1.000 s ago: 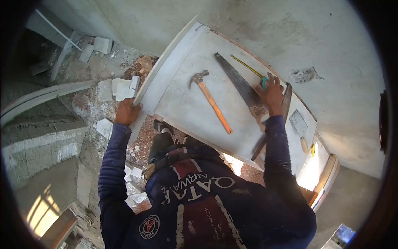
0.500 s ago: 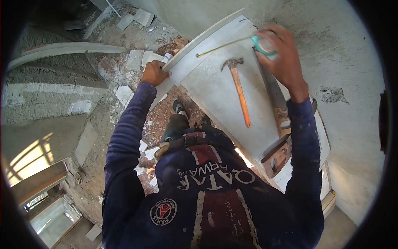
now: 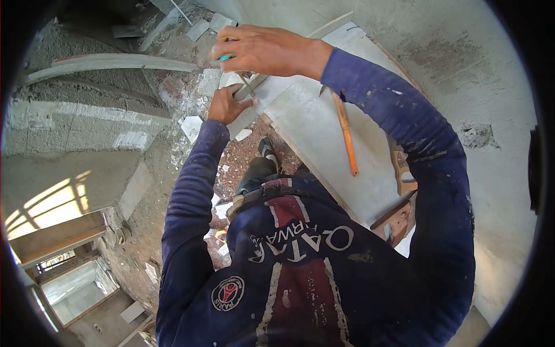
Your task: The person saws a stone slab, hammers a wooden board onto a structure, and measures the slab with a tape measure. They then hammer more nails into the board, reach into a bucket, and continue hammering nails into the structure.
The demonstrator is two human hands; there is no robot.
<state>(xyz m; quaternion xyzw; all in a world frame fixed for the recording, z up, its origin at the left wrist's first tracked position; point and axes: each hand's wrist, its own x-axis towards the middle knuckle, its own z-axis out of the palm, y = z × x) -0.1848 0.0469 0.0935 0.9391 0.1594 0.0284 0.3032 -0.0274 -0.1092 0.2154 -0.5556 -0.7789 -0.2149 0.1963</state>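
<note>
My right hand (image 3: 266,52) is closed around a tape measure; only a bit of its teal case (image 3: 227,57) shows past the fingers. A short length of yellow blade (image 3: 247,84) runs down from it, just above my left hand (image 3: 228,106). That left hand grips the near end of a narrow, pale strip (image 3: 330,24) along the edge of the work surface. On the whitish board (image 3: 315,127) lies a hammer with an orange handle (image 3: 347,136), its head hidden behind my right forearm. Beside it shows a handsaw's wooden handle (image 3: 403,172).
A brown wooden tool (image 3: 396,220) with an opening lies at the board's near right. Rubble and broken white pieces (image 3: 191,127) cover the floor on the left. A curved strip (image 3: 115,61) stands farther left. A rough plastered wall (image 3: 480,104) rises on the right.
My right hand has swung left with the tape measure, from the strip's far side to above my left hand. The forearm now covers the hammer's head. My left hand keeps its grip.
</note>
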